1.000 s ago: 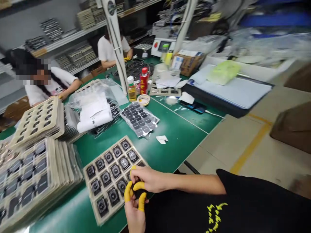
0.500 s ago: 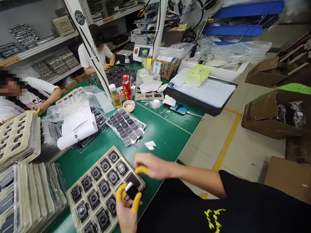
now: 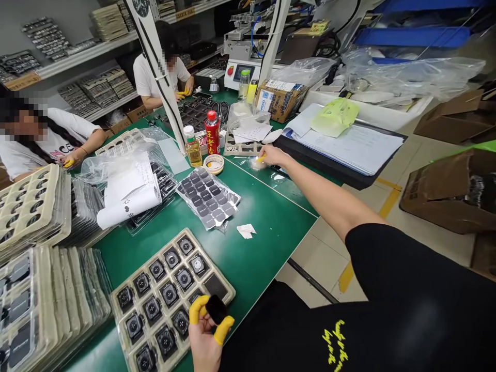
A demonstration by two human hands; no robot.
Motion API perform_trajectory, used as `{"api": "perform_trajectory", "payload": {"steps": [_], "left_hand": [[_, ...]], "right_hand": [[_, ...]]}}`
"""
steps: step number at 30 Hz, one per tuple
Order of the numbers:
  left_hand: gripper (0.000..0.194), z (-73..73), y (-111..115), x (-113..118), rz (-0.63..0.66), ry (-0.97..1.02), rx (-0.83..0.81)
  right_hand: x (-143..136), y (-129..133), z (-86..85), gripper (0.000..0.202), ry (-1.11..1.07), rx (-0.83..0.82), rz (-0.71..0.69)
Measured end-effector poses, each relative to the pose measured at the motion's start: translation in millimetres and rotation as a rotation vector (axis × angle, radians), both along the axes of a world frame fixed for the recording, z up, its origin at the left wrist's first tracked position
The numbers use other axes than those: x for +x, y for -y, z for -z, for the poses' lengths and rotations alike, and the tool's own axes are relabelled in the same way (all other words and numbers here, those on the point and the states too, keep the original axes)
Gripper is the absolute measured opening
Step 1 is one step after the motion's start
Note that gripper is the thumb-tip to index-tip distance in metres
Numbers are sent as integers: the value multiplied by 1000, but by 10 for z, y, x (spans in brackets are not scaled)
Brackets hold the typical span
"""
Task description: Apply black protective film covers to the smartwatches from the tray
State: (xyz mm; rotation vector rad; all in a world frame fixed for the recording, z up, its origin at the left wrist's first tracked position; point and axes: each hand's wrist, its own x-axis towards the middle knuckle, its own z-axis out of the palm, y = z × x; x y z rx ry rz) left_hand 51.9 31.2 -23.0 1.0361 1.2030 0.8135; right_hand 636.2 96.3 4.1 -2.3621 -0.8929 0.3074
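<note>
My left hand [image 3: 209,336], with yellow finger covers, grips a dark, glossy watch face [image 3: 216,309] between thumb and fingers, above the right edge of a beige tray [image 3: 178,305]. Several dark square watch units [image 3: 169,293] lie in that tray's compartments. My right hand [image 3: 271,156] reaches far over the green table to a small clear and white item [image 3: 258,163] beside a phone. Its fingers are closed at that item; what they hold is too small to make out. A sheet of dark stickers [image 3: 208,197] and a torn white paper [image 3: 246,231] lie between the hands.
Stacked trays [image 3: 70,305] stand at the left. Behind the stickers are a tape roll [image 3: 213,164], a red bottle [image 3: 213,133] and an oil-coloured bottle [image 3: 192,147]. A black folder with papers [image 3: 349,144] lies at the right. Two other people sit across the table.
My right hand has moved from beside the tray up and away to the clear item near the phone. My left hand still holds the watch face, now tilted and darker. The view has shifted slightly.
</note>
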Motion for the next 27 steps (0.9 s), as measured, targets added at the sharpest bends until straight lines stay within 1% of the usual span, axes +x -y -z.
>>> {"api": "perform_trajectory", "payload": {"steps": [3, 5, 8, 10, 11, 13, 15, 17, 19, 20, 22, 24, 26, 27], "left_hand": [[86, 69, -1, -45, 16, -16, 9], [84, 125, -17, -91, 36, -25, 18], [79, 218, -68, -178, 100, -28, 22], [77, 266, -100, -230, 155, -28, 17], [77, 280, -108, -248, 174, -29, 19], [76, 280, -108, -266, 184, -27, 35], [76, 246, -94, -256, 169, -23, 52], [76, 189, -86, -228, 171, -15, 58], [74, 125, -93, -193, 187, -13, 62], [73, 95, -102, -177, 199, -11, 67], [74, 44, -123, -151, 226, -10, 82], [78, 8, -141, -138, 254, -3, 98], [79, -14, -158, -141, 291, 12, 118], [78, -20, -168, -147, 307, 20, 130]], "right_hand": [[-73, -36, 206, 44, 52, -62, 90], [-113, -57, 267, 45, 103, -71, 141], [-175, -26, 236, 46, 172, -55, 171], [-296, 79, 188, 40, 199, -33, 141], [-406, 163, 175, 37, 203, -23, 104], [-746, 388, 187, 30, 182, -15, -26], [-1217, 659, 250, 22, 126, -23, -218], [-1722, 915, 350, 21, 71, -33, -383], [-2139, 1095, 465, 23, 57, -33, -462], [-2286, 1150, 522, 24, 57, -34, -482], [-2455, 1207, 613, 24, 63, -33, -492], [-2519, 1225, 650, 29, 65, -29, -490], [-2584, 1236, 601, 31, 48, -20, -502], [-2641, 1242, 538, 30, 30, -5, -525]]}}
